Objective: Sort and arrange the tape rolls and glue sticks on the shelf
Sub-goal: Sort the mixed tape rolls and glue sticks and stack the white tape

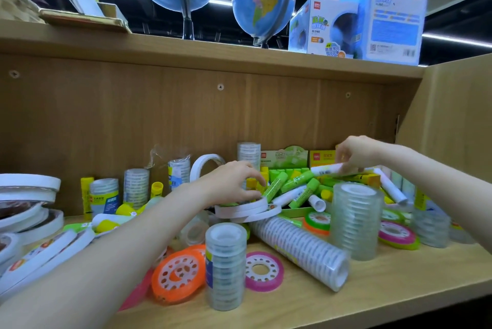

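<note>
Reaching into the glue stick pile [298,184], left hand [231,182] pinches a green stick [275,187]; right hand [355,152] grips a white one [326,169].

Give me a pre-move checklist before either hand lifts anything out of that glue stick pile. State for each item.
1. Right hand has a firm pinch on the white glue stick: ok, fingers curl round its end.
2. Left hand has a secure hold on a green glue stick: cannot tell, fingertips are at it but the grip is hidden.
3. Flat white tape rolls under the left hand are stable: not ok, they lie stacked askew.
4. Tall clear tape stack stands clear of the right forearm: ok, upright and apart.
5. Lying tape tube cannot roll: cannot tell.
</note>
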